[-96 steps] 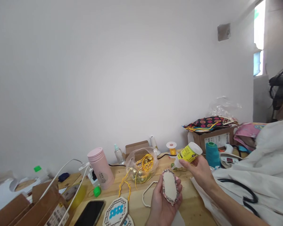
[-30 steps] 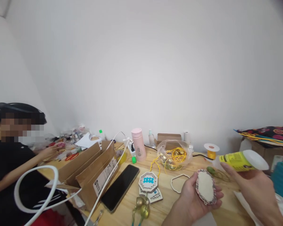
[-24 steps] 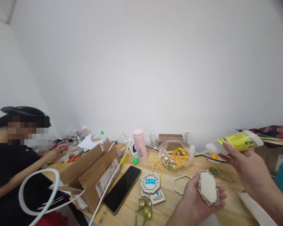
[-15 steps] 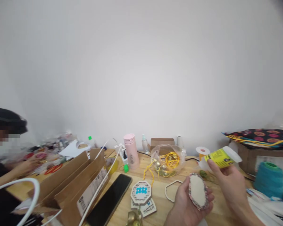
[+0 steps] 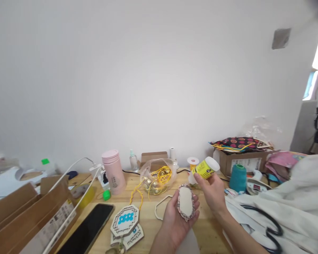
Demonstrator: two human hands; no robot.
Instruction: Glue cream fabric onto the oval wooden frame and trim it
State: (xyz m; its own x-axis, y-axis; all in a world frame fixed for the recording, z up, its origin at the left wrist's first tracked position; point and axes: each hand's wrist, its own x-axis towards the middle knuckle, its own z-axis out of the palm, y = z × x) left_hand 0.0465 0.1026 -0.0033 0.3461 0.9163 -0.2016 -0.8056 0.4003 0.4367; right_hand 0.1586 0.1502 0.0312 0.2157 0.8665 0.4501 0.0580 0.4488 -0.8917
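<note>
On the palm and fingers of my left hand (image 5: 172, 225) rests an oval plaque (image 5: 186, 201), its flat cream face up and its scalloped rim patterned in mottled colours. The thumb lies along the plaque's left edge. To the right and slightly higher, my right hand (image 5: 212, 190) grips a white bottle with a yellow label (image 5: 206, 168). This bottle is tilted, its wide white end up to the right and its other end down to the left, apart from the plaque. A thin scalloped frame (image 5: 157, 208) lies on the table, partly behind my left hand.
Octagonal wooden ornament (image 5: 125, 220) with yellow cord, phone (image 5: 87, 229) and open cardboard box (image 5: 29, 215) stand left. Behind are a pink tumbler (image 5: 113, 173) and a plastic bag of bells (image 5: 151, 187). Teal thread cone (image 5: 237, 178) and white cloth (image 5: 288, 204) are right.
The view has swung to the right, so the co-worker at the left is out of sight and more cloth shows. Both hands keep their holds on the plaque and the bottle.
</note>
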